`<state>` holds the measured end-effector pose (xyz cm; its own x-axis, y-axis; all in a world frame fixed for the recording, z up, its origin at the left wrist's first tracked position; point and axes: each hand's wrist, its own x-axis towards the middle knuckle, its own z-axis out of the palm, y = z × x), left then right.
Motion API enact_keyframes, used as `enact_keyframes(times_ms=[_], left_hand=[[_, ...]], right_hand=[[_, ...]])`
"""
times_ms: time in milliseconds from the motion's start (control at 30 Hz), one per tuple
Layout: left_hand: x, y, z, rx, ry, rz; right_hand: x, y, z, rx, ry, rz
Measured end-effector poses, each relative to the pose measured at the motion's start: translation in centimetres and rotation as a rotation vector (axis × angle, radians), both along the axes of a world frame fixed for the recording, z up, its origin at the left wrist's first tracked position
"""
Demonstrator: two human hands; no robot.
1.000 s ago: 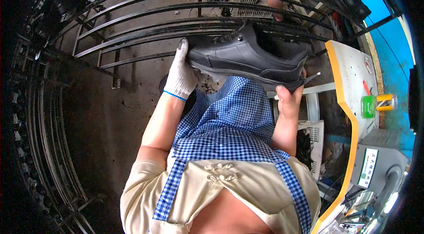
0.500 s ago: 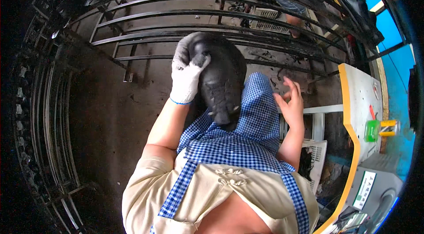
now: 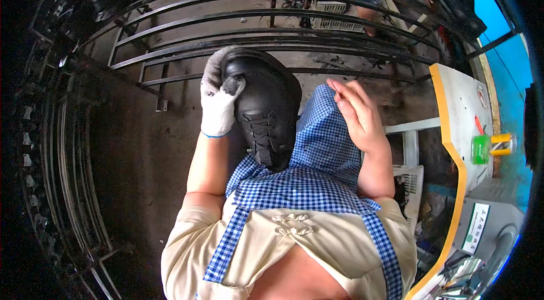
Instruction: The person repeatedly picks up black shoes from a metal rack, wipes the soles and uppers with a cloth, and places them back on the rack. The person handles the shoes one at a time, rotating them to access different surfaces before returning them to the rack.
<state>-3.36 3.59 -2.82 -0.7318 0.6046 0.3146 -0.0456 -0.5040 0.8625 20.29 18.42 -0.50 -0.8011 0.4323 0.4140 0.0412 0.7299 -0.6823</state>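
Note:
A black lace-up shoe (image 3: 265, 104) is held over my lap, its toe pointing away from me and its laced part toward my apron. My left hand (image 3: 220, 96), in a white knitted glove with darkened fingers, grips the toe from the left side, thumb on top. The shoe's heel end lies close to the blue checked apron (image 3: 328, 130). My right hand (image 3: 360, 116) is bare and raised over my right knee, apart from the shoe. Its fingers are stretched out and appear to hold nothing.
Dark metal rack rails (image 3: 243, 16) run across ahead, with black shoes (image 3: 447, 2) along the top. A white table (image 3: 462, 96) with a yellow edge stands right, bearing a green container (image 3: 480, 150) and a grey machine (image 3: 487, 223). Beneath it sits a white crate (image 3: 413, 186).
My left hand has moved the shoe slightly left and turned it, so the laces show more clearly. My right hand has moved up and inward, with its fingers drawn closer together.

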Motion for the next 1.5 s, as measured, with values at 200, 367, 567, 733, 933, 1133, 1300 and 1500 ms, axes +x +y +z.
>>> enact_keyframes(times_ms=[200,367,567,733,933,1133,1300,1500], left_hand=[[0.7,-1.3,0.8,-0.147,0.103,-0.240],[2.4,-1.4,1.5,-0.253,0.052,-0.395],[3.4,-1.4,1.9,-0.217,0.053,-0.434],[3.5,-1.3,1.8,-0.257,0.058,-0.430],[3.7,-1.1,1.7,-0.271,0.087,-0.422],[3.3,-0.7,1.1,-0.297,0.133,-0.398],[3.4,-1.0,1.1,-0.305,0.111,-0.413],[3.3,-0.7,0.7,-0.303,0.099,-0.425]], right_hand=[[-0.8,-1.0,1.3,0.052,0.074,0.079],[-2.0,-1.6,4.6,0.179,0.047,0.195],[-1.8,-1.7,5.4,0.276,-0.038,0.172],[-1.7,-1.5,5.2,0.230,-0.042,0.162],[-1.8,-1.1,4.4,0.231,-0.007,0.163],[-1.3,-0.7,4.7,0.352,-0.052,0.119],[-0.5,-0.2,5.9,0.385,-0.085,0.139],[-0.9,-0.8,6.7,0.461,-0.117,0.111]])
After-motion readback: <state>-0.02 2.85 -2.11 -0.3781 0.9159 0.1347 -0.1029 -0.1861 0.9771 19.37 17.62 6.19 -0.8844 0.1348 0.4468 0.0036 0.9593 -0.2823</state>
